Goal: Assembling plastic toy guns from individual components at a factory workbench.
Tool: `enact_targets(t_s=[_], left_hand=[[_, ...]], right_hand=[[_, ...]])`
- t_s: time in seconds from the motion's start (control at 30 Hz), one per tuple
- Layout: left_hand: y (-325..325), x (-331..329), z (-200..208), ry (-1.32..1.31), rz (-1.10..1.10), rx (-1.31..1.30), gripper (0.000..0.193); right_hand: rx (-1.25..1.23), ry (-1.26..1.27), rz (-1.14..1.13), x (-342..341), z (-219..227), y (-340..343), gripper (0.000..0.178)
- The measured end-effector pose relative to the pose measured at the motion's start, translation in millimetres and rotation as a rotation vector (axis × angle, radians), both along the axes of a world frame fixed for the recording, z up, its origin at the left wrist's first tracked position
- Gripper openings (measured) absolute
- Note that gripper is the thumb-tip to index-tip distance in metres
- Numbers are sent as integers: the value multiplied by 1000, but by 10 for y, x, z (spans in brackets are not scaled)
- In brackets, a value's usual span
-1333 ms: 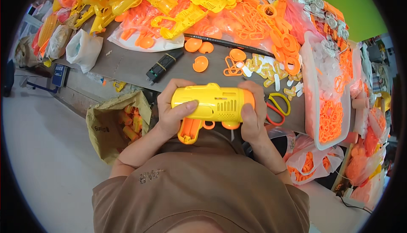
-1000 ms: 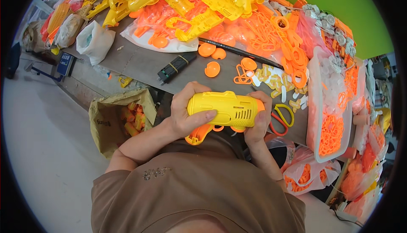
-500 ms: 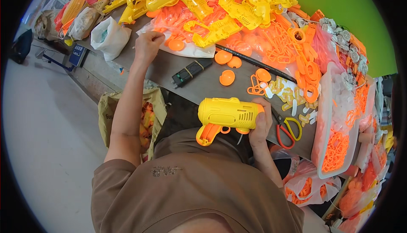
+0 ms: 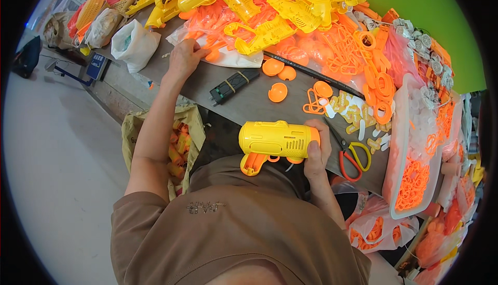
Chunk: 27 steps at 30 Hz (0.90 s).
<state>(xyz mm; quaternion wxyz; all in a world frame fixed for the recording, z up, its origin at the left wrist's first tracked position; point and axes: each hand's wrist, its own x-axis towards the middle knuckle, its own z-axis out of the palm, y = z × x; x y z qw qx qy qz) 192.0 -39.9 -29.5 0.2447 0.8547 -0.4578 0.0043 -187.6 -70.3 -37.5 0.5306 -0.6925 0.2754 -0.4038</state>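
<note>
A yellow toy gun (image 4: 270,138) with an orange front end and an orange-edged grip lies level in front of my body. My right hand (image 4: 317,155) is closed round its orange end, thumb on the near side. My left hand (image 4: 182,61) reaches over the grey table, its fingers bent and pinching at a small orange round cap (image 4: 212,55). Part of that cap is hidden by the fingertips. More orange caps (image 4: 277,92) lie to the right, next to a dark rubber-banded block (image 4: 233,87).
Yellow shell halves (image 4: 295,12) and orange parts pile up at the back. Scissors (image 4: 355,160) with red and yellow handles lie at the right edge, near a clear bin (image 4: 394,181) of orange rings. A white bag (image 4: 136,46) stands left; below sits an open sack (image 4: 142,129).
My left hand has shifted slightly right and its fingertips have come onto the orange cap. The toy gun in my right hand has moved a little to the left.
</note>
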Motion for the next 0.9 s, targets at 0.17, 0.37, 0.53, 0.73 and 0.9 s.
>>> enact_targets(t_s=[0.17, 0.37, 0.53, 0.73, 0.9], left_hand=[[176, 29, 66, -134, 13, -3, 34], [258, -94, 151, 306, -14, 4, 22], [249, 96, 34, 189, -142, -292, 20], [278, 202, 70, -121, -481, -70, 27], [392, 154, 113, -204, -473, -85, 21]], right_hand=[[-28, -3, 5, -1, -17, -15, 53], [-8, 6, 15, 0, -19, -12, 52], [-33, 18, 10, -6, -21, -16, 52], [-43, -12, 16, -13, -60, -19, 49], [-29, 8, 11, -13, -19, -14, 53]])
